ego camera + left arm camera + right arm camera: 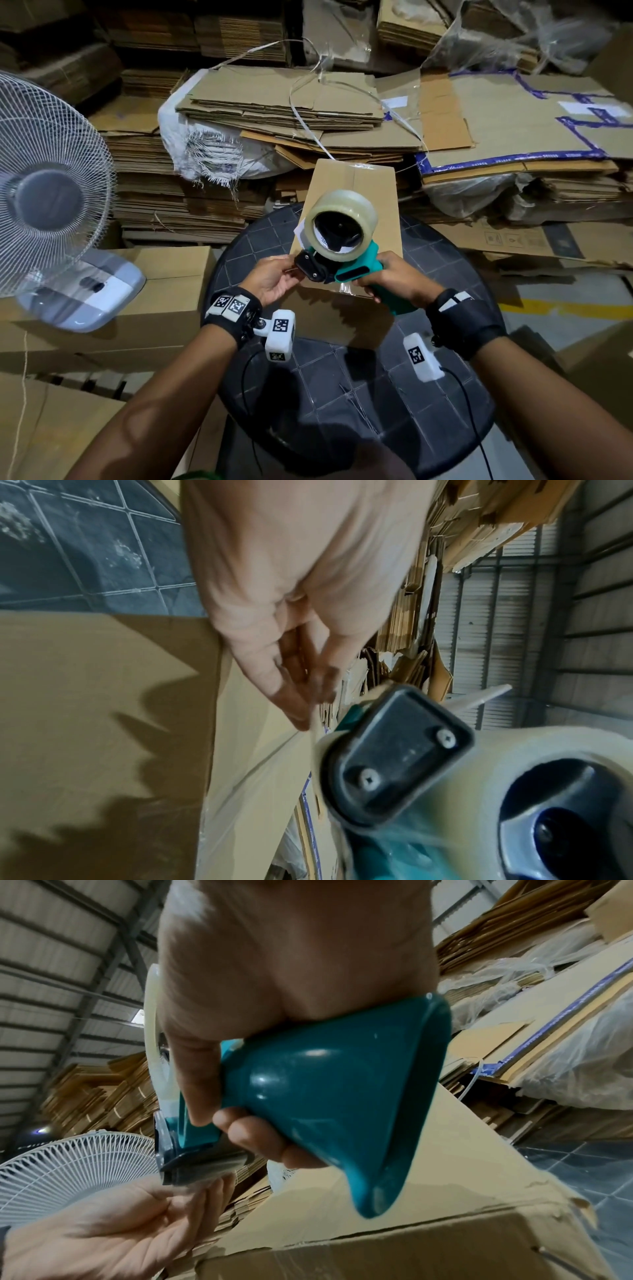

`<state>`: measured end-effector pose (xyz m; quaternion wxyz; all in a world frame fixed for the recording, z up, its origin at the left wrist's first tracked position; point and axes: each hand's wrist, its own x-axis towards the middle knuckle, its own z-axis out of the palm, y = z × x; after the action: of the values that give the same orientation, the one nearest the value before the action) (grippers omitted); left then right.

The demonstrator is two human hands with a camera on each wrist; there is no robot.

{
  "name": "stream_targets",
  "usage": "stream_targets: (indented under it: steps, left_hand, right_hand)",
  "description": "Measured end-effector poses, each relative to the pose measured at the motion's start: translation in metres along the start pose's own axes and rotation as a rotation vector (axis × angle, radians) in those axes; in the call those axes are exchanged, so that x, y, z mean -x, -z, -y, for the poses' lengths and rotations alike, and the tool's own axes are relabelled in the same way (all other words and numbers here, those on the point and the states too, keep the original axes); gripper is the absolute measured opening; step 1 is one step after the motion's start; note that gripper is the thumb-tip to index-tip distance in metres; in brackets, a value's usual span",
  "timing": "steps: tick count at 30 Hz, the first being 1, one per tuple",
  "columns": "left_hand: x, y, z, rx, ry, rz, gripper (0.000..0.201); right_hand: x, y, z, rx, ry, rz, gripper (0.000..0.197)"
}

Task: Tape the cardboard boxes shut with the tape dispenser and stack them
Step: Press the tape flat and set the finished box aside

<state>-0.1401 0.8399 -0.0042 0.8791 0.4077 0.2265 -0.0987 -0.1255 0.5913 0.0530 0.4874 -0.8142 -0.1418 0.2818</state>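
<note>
A closed cardboard box (pixel 349 185) stands on the round dark table (pixel 376 394), with clear tape along its top seam. Above its near edge I hold a teal tape dispenser (pixel 352 270) carrying a clear tape roll (pixel 342 222). My right hand (pixel 380 277) grips the teal handle (pixel 325 1096), fingers wrapped under it. My left hand (pixel 291 277) is at the dispenser's black front end (pixel 394 756). Its thumb and fingertips (pixel 301 696) pinch the loose end of the tape coming off that front end.
A white pedestal fan (pixel 51 205) stands at the left, above another closed box (pixel 164 274). Stacks of flattened cardboard (pixel 274 102) and plastic-wrapped bundles (pixel 479 198) fill the back and right. A yellow floor line (pixel 565 308) shows at the right.
</note>
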Motion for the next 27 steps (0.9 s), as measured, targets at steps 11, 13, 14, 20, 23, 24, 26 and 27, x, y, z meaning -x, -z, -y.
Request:
stream_targets:
  steps: [11, 13, 14, 20, 23, 24, 26, 27]
  left_hand:
    - [-0.006, 0.016, 0.004, -0.316, -0.261, -0.264, 0.026]
    - [-0.005, 0.031, -0.001, -0.347, -0.295, -0.291, 0.022]
    - [-0.004, 0.039, -0.004, -0.358, -0.307, -0.290, 0.019]
    - [-0.004, 0.059, 0.000, -0.488, -0.366, -0.210, 0.015]
    - [-0.009, 0.068, 0.009, -0.524, -0.377, -0.200, 0.019]
    - [-0.010, 0.071, 0.011, -0.546, -0.385, -0.206, 0.020]
    - [-0.012, 0.075, 0.014, -0.626, -0.419, -0.226, 0.024]
    - [-0.013, 0.076, 0.013, -0.669, -0.441, -0.233, 0.025]
  right_hand:
    - [-0.010, -0.002, 0.000, 0.212, 0.029, -0.033, 0.011]
    - [-0.004, 0.003, -0.002, 0.248, 0.014, -0.049, 0.013]
    - [0.000, 0.006, -0.003, 0.247, 0.002, -0.053, 0.013]
    - [0.005, 0.003, -0.007, 0.337, -0.038, -0.082, 0.015]
    - [0.000, 0.001, -0.013, 0.377, -0.055, -0.085, 0.014]
    - [-0.002, 0.001, -0.014, 0.396, -0.061, -0.095, 0.014]
    - [-0.006, -0.002, -0.016, 0.418, -0.069, -0.106, 0.013]
    - [-0.008, -0.003, -0.015, 0.435, -0.067, -0.107, 0.012]
